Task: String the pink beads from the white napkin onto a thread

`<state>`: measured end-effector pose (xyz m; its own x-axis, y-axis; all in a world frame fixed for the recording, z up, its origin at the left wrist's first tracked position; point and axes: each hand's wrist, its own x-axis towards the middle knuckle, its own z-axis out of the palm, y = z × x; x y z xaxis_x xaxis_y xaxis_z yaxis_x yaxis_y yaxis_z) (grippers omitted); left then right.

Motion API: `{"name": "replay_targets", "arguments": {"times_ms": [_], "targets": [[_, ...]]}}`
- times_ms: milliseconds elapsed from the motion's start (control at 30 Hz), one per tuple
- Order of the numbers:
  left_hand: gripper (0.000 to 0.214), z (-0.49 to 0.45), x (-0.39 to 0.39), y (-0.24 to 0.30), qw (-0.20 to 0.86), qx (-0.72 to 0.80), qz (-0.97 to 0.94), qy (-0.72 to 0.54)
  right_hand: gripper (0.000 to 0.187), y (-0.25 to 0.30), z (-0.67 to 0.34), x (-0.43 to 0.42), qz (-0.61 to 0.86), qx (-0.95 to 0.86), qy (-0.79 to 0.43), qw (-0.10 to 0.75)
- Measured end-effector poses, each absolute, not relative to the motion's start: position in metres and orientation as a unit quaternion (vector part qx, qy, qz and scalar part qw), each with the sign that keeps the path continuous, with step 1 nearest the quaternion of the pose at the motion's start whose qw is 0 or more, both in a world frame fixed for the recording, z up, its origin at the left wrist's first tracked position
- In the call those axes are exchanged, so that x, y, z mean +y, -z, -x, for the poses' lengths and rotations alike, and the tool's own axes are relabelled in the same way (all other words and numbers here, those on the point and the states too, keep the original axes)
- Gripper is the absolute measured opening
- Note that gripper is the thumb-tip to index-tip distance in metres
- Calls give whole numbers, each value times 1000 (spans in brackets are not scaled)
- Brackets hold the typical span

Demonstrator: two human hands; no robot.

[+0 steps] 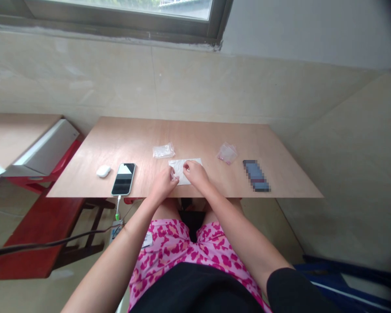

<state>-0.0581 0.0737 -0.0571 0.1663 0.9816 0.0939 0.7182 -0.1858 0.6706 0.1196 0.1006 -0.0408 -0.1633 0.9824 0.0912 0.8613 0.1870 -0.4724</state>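
Observation:
My left hand is closed, with thumb and fingers pinched on a small piece of clear plastic, perhaps a little bag. My right hand is closed in a pinch just to its right; what its fingertips hold, if anything, is too small to make out. Beneath both hands a white sheet, creased like tissue, lies flat near the table's front edge. Behind the left hand rests a stack of clear plastic bags. Farther right, a second small pile of clear bags with pinkish edges lies on the table.
The wooden table backs onto a tiled wall. A phone with a charging cable sits at left, beside a white rounded object. A blurred dark phone-like object is at right. A red bench stands lower left.

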Motion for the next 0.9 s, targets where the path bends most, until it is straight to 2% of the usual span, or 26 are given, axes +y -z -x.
{"name": "replay_targets", "arguments": {"times_ms": [100,167,267,400,533,700,900], "targets": [[15,57,72,55,249,591,-716,-275,23,21,-115,90,614,-682,-195,345],[16,57,71,53,251,583,-718,-286,27,11,-111,81,578,-664,-236,412],[14,56,69,51,253,574,-719,-299,26,10,-113,75,521,-701,-275,402],[15,56,69,49,255,589,-706,-298,24,35,-139,83,613,-622,-251,418],[16,56,70,52,250,587,-701,-317,14,62,-156,90,670,-653,-173,308],[16,56,71,56,253,571,-710,-324,16,71,-140,91,693,-672,-132,225],[14,57,72,54,254,575,-708,-321,6,72,-137,96,688,-658,-164,258]]}}
